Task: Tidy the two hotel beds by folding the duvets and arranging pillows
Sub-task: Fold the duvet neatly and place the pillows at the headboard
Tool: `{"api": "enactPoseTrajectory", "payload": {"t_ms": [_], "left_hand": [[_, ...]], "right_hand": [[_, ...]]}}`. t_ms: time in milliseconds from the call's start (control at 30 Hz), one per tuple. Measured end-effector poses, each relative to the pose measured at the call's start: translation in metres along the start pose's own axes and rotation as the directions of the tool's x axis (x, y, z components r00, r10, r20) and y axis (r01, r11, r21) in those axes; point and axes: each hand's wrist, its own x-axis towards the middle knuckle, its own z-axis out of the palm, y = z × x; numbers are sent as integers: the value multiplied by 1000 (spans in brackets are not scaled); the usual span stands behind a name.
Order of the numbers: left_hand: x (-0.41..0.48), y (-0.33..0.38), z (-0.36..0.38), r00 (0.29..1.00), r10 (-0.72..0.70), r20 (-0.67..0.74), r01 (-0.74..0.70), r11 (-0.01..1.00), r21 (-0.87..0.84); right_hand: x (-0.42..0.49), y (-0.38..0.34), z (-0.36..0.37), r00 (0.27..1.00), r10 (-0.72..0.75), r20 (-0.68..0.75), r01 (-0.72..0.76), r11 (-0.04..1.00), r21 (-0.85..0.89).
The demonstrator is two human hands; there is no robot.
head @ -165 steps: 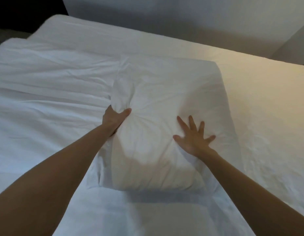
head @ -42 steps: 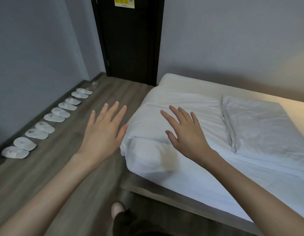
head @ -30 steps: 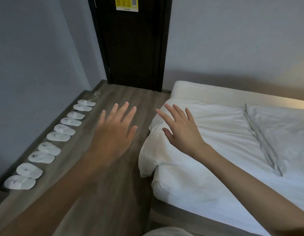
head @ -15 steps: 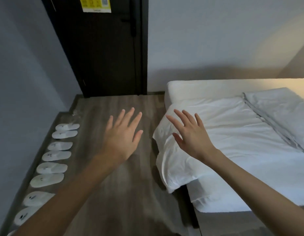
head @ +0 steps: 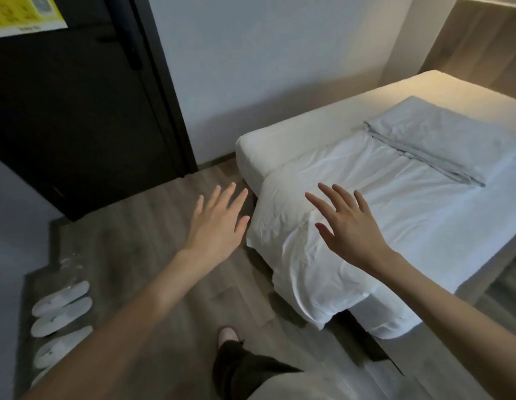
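A bed (head: 280, 134) with a white sheet fills the right side. A folded white duvet (head: 395, 212) lies across its foot, one corner hanging over the near edge. A white pillow (head: 441, 137) rests beyond the duvet, toward the head. My left hand (head: 219, 223) hovers over the floor just left of the duvet corner, fingers straight and spread, holding nothing. My right hand (head: 349, 223) hovers above the duvet's near corner, fingers spread, also empty.
A dark door (head: 77, 111) with a yellow notice (head: 23, 15) stands at the left. Several white slippers (head: 60, 313) line the wall on the wood floor (head: 153, 226). My foot (head: 228, 336) and trouser leg show at the bottom. A wooden headboard panel (head: 482, 39) rises far right.
I have left the pillow and stepped back to the bed's foot corner. Over the last second the view swung right and both open hands stayed raised near the duvet corner.
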Motion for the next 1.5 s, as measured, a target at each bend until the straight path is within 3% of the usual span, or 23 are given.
{"api": "enactPoseTrajectory", "payload": {"t_ms": [167,400,533,700,967,1233,1400,1500], "left_hand": [[79,-59,11,993,110,34,-113,990,82],[185,-110,31,962,252,106,-255,967,13],[231,-119,78,900,355,253,-370,929,14],[285,-125,153,830,447,332,-464,885,-32],[300,-148,337,636,654,408,-675,728,-115],[298,-168,592,556,703,444,-703,682,-199],[293,-165,729,464,752,468,-773,602,-201],[289,-161,799,414,775,478,-752,587,-301]], "right_hand": [[70,3,44,986,163,34,-163,987,-13],[121,-8,79,943,329,54,-329,944,-9],[125,-1,118,878,466,111,-462,885,-61],[116,3,183,748,640,173,-625,768,-139],[69,-37,356,605,759,241,-725,650,-228],[-4,-65,580,486,848,210,-802,529,-278],[-49,-58,699,536,825,179,-752,563,-342],[-67,-41,747,553,823,131,-748,560,-355]]}}
